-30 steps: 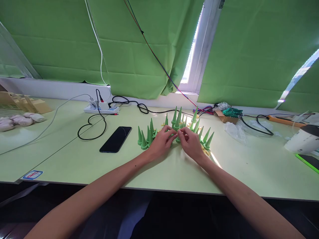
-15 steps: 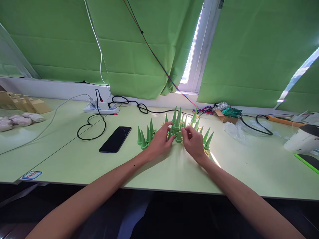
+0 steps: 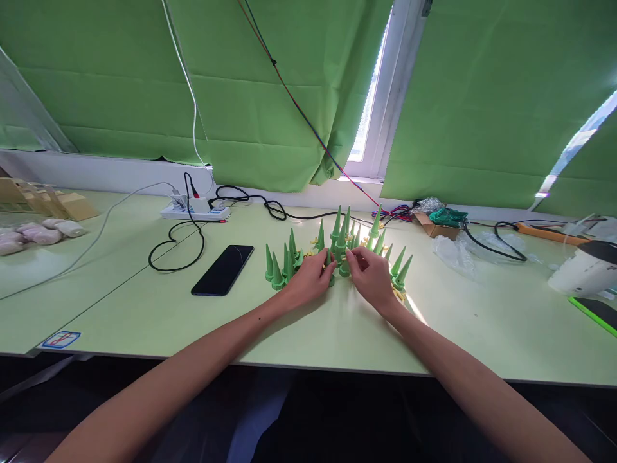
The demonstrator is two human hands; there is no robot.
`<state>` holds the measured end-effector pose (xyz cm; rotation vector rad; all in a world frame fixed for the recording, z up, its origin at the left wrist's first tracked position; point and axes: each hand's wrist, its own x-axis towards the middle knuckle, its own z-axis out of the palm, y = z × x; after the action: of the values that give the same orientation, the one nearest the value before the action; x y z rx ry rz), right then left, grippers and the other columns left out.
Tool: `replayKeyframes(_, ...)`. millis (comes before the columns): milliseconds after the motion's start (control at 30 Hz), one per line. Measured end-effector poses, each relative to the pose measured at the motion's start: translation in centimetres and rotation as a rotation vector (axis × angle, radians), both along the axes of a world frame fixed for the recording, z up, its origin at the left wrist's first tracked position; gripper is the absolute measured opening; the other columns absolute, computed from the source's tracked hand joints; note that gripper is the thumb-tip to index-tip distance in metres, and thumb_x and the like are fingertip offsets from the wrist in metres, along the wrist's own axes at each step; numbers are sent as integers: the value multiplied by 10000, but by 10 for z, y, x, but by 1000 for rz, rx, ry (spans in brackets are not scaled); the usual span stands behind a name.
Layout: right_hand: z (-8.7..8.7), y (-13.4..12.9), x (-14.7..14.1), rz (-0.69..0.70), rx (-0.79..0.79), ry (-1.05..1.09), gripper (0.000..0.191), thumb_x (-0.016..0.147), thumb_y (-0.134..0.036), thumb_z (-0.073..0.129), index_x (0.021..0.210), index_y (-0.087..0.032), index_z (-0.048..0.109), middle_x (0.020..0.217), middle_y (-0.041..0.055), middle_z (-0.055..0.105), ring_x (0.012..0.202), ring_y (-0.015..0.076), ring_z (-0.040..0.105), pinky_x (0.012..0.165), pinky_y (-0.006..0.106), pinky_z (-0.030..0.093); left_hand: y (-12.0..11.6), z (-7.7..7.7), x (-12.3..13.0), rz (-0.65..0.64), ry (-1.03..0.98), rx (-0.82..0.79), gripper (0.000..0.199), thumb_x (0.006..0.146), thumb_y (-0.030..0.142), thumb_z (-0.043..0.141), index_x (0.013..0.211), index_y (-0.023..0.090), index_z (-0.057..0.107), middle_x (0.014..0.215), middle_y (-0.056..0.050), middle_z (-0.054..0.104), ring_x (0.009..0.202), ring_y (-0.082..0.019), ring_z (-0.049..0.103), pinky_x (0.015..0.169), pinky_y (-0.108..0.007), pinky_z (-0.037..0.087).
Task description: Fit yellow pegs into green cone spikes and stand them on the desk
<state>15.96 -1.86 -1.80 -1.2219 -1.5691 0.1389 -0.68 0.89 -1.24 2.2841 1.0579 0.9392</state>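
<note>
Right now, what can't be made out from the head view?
All in the head view:
- Whether the right hand pinches anything: too small, covered by its fingers.
- Left hand's grip on a green cone: fingers cover it.
- Contents of the cardboard box: under green plastic.
- Full extent of the pale pinkish objects: cut off by left edge.

On tabletop (image 3: 299, 334): has phone (image 3: 222, 270) left of cones (image 3: 277, 275) | power strip (image 3: 195, 211) behind phone | box (image 3: 436, 228) right-rear of cones | plastic wrap (image 3: 452, 254) before box | cup (image 3: 578, 273) far right
</note>
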Motion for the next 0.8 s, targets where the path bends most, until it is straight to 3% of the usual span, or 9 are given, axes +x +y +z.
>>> replayKeyframes(333, 0, -1, -2, 99, -63, -38, 238, 917, -339, 539, 755, -182, 615, 590, -16, 555, 521, 119, 459, 544, 261, 362, -2, 7, 4, -15, -239, -158, 238, 983, 401, 422, 881, 201, 502, 628, 33, 529, 523, -105, 455, 545, -243, 353)
replayKeyframes(600, -1, -1, -1, 107, -74, -55, 257, 923, -352, 524, 746, -183, 605, 593, -11, 558, 516, 121, 451, 539, 265, 354, -2, 7, 5, -38, -322, -243, 238, 969, 442, 440, 937, 207, 468, 819, 4, 632, 494, -81, 486, 504, -232, 382)
replayKeyframes(800, -2, 0, -1, 115, -77, -64, 256, 923, -351, 523, 742, -186, 600, 604, -9, 561, 530, 124, 461, 546, 264, 361, -2, 7, 4, -42, -308, -269, 218, 971, 428, 432, 966, 212, 460, 770, 18, 610, 470, -81, 482, 473, -227, 376)
